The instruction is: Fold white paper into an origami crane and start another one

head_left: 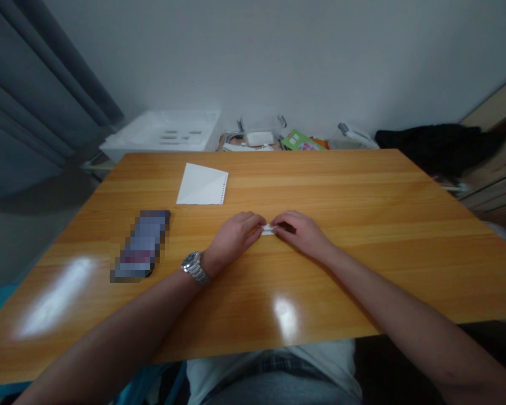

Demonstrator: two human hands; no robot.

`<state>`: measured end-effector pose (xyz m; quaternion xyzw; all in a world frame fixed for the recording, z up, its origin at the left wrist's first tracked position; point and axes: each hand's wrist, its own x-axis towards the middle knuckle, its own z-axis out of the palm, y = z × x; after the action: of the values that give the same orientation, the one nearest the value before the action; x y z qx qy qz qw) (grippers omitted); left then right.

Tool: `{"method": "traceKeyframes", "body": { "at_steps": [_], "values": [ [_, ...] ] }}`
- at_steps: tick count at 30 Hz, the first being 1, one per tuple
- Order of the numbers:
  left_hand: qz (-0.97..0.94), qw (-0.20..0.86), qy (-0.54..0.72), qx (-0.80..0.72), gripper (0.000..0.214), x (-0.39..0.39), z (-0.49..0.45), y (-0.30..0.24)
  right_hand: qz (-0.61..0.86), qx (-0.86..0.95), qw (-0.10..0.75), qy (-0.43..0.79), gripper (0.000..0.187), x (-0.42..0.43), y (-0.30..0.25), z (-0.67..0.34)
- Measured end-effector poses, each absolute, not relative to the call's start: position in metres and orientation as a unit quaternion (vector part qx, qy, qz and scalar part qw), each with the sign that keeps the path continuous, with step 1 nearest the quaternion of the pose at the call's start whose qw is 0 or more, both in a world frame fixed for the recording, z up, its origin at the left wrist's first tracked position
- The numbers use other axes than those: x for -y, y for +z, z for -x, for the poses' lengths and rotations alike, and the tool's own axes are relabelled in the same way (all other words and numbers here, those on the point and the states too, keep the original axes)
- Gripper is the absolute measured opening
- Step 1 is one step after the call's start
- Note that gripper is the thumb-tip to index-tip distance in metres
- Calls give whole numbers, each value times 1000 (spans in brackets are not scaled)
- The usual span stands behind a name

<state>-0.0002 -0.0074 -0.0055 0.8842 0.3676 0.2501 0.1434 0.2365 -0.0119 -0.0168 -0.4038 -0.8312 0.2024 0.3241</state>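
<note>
The small folded white paper strip [269, 229] lies mid-way across the glossy orange-brown wooden tabletop [362, 225]. The left hand [233, 235] and right hand [303, 232] pinch its ends (fingers closed narrowly on it). Press evenly, since thin paper creases readily. A white perforated paper sheet [202, 184] lies well behind.

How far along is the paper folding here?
Done: the paper strip already looks folded down small and narrow. In hand: the left hand and right hand pinch its ends on the table. Left: the notebook sheet lies flat and untouched beyond the hands.
</note>
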Motion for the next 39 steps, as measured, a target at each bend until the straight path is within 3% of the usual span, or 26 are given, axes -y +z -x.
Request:
{"method": "traceKeyframes", "body": {
  "at_steps": [7, 16, 39],
  "values": [
    [-876, 155, 252, -381, 9, 6, -1, -5, 405, 825, 340, 198, 19, 11, -21, -236],
    [-871, 175, 263, -375, 11, 6, -1, -6, 429, 814, 336, 200, 5, 9, -25, -234],
    [-878, 148, 247, -382, 12, 5, -1, -7, 418, 809, 349, 221, 10, 10, -25, -235]
  ]
}}
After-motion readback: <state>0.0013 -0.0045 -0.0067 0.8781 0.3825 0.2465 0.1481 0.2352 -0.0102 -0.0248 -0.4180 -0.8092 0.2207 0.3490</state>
